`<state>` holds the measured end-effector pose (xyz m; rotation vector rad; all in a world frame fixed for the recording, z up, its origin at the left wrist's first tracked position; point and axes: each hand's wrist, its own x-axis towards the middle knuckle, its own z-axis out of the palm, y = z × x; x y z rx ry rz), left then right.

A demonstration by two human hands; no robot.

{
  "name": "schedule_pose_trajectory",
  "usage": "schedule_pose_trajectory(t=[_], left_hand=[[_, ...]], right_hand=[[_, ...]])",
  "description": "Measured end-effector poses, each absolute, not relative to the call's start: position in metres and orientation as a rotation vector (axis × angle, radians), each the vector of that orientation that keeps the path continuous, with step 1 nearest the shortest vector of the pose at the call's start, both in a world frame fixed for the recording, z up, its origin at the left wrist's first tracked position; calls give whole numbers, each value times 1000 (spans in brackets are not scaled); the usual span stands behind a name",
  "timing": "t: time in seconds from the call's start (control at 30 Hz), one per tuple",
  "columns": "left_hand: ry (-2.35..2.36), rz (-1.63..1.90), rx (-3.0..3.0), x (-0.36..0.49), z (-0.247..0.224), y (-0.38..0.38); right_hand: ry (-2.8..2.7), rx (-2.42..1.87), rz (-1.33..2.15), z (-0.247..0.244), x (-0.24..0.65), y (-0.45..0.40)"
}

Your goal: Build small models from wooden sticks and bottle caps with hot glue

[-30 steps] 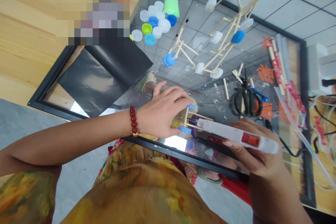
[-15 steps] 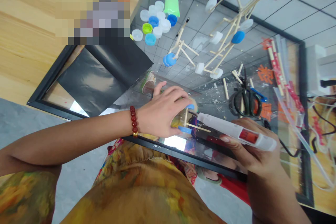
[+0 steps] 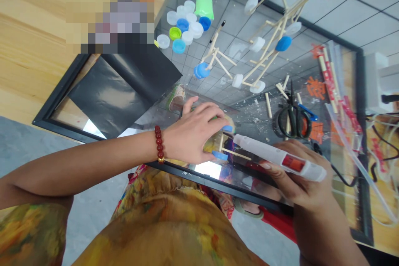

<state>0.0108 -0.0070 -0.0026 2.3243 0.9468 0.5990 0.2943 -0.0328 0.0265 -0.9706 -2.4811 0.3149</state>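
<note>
Left hand clamped around a clear plastic container fitted with wooden sticks and two blue caps. Right hand closed on a white hot glue gun, nozzle just beside the sticks. All over the near edge of a black-framed panel. Farther in on the panel: one tipped clear cup, one pair of black-handled scissors, two stick-and-cap frames, one heap of loose bottle caps.

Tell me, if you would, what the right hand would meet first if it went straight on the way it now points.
The wooden stick frame held in the left hand, most likely: the hot glue gun in the right hand aims its nozzle there, though depth is unclear.
</note>
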Motion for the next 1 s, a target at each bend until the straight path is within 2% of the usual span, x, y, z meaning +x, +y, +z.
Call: schedule_pose_trajectory(t=[1.0], left_hand=[[986, 562, 2313, 11, -2, -5]], right_hand=[[-2569, -818, 396, 39, 294, -30]])
